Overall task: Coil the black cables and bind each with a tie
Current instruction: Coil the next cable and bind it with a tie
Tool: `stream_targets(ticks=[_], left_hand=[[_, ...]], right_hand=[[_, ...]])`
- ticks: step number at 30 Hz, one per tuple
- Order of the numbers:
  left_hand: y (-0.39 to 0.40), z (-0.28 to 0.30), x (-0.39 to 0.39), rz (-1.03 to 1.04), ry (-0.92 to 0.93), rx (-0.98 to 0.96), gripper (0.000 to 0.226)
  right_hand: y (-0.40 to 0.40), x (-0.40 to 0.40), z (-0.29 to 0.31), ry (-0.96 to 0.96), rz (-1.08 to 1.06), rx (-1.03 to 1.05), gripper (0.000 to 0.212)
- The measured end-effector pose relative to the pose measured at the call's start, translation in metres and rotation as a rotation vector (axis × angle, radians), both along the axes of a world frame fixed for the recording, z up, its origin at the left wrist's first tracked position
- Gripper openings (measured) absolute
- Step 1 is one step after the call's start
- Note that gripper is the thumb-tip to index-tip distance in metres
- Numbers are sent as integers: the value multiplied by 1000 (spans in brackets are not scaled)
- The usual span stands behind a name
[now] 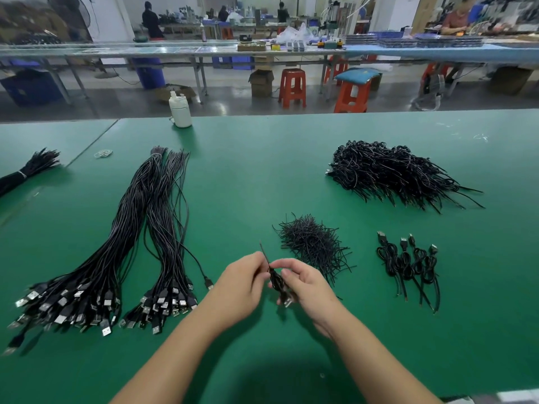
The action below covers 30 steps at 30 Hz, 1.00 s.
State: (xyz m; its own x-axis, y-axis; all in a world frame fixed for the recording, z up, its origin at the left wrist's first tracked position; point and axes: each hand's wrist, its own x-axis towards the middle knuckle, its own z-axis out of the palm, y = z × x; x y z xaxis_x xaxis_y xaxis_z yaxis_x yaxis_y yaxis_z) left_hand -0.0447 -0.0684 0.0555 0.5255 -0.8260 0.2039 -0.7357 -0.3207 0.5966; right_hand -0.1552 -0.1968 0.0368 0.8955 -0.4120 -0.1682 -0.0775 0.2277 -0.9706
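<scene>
Both hands meet just above the green-covered bench [262, 176], clamped on one small coiled black cable [278, 282]: the right hand [306, 282] curls its fingers round the coil, whose metal plug end pokes out below the palm, while the left hand [243, 284] pinches a thin black wire tie [264, 255] that sticks up and away from the top of the coil. Just beyond the right hand lies a loose heap of short black wire ties [313, 243]. To its right, four finished black cable coils [408, 263] lie side by side, plug ends pointing away and bare tails towards the person. Farther back on the right sits a large pile of bound black cables [393, 173]. Left of the hands, two long bundles of straight black USB cables [131, 243] stretch across the bench, their silver plugs fanned out at the near end. Another tied black bundle [29, 170] lies at the far left edge, and a white plastic bottle [180, 110] stands at the far rim. No writing or brand mark can be read anywhere.
</scene>
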Motion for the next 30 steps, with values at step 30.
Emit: stream_targets(ticks=[30], left_hand=[[-25,-77,7,159,-393,61,43]], right_hand=[[-70,-23,5,343,-293,-335,12]])
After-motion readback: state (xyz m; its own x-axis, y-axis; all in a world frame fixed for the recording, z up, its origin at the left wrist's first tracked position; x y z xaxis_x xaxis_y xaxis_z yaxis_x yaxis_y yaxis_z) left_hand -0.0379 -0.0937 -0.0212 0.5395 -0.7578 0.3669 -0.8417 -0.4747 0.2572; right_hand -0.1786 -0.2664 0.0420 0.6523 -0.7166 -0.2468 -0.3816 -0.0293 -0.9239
